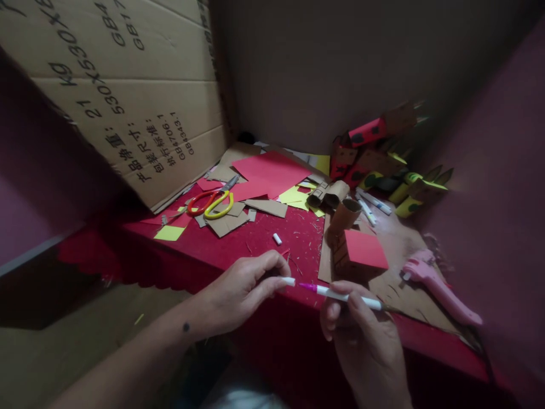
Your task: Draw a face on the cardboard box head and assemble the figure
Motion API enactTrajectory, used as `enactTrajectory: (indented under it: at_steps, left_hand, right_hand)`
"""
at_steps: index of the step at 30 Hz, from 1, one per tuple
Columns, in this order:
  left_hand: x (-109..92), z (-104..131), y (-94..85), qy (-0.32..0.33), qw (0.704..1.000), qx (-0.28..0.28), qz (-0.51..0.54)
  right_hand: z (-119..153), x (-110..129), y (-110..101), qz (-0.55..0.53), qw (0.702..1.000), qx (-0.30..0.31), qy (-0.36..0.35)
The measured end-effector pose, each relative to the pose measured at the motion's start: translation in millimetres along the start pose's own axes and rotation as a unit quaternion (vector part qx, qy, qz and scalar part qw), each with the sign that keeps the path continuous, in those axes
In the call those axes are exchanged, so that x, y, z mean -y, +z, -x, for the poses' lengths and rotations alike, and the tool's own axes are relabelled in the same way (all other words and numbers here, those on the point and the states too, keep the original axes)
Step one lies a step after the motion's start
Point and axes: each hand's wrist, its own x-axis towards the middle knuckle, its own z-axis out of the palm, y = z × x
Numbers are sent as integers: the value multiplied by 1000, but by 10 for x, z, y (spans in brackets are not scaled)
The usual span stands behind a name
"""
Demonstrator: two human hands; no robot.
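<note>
At the far left, a big cardboard box [170, 74]. Next, on the red table [204, 247], scissors [218, 205] with one red and one yellow handle, in among paper scraps [169, 233]. Then the left hand [238, 289], thumb and finger pressed together in a small pinch on a white cap [288, 281]. Farther back on the table, a little white piece [277, 239], loose, nearer to the left hand than to the right. Right of the cap, a small gap, then the purple tip [307, 287] of a white marker [332, 293]. Close to the cap, but not touching. Long way running left to right, tip toward the cap, back end a bit lower. Almost in one straight line with the cap, end to end. Too small to see inside the cap. Around the marker's middle, the right hand [368, 332], fingers bent and closed on it. Just beyond, a small box with a red top [366, 250]. Last, farther right, a pink glue gun [443, 287].
</note>
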Motion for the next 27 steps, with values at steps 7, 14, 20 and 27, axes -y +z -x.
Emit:
enactTrajectory:
  at_steps: [7, 14, 20, 27]
  left_hand:
    - [24, 4, 84, 3, 1000, 7, 17]
    - [11, -3, 126, 8, 1000, -2, 18]
    - [67, 24, 280, 25, 997, -24, 63]
    - [103, 74, 425, 57, 991, -52, 105]
  right_hand:
    - [-11, 10, 26, 0, 1000, -18, -15]
    - [15, -24, 32, 3, 1000, -21, -4]
    - [6, -68, 65, -6, 1000, -10, -14]
    - [20, -60, 117, -12, 999, 14, -37]
